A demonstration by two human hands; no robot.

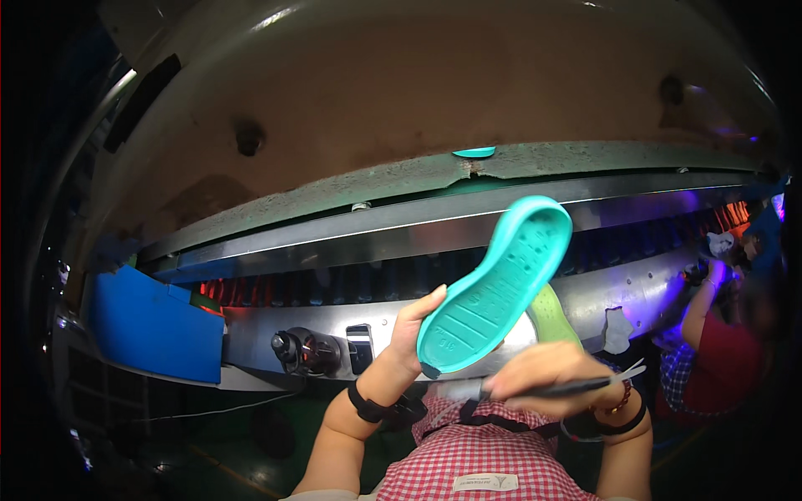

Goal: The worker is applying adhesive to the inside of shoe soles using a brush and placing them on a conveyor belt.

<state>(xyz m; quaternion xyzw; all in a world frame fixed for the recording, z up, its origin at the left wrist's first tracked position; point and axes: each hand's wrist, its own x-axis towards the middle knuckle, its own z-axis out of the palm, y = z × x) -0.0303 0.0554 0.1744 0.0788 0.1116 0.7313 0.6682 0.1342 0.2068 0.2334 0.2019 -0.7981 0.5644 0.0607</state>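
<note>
A turquoise sole [497, 288] is held up at a slant, its long axis run from lower left to upper right, its hollowed inner face turned into view; it is edged all round by a smooth raised rim and narrowed along its left side; the upper part is marked by small dark pits, the lower part is crossed by moulded lines, and raised characters are set between; a small dark patch is seen at the lower tip. A dark-handled tool [576, 387] is held nearly level just below the sole, apart from it; its pale left end is blurred, and thin whitish strands are shown at its right end.
</note>
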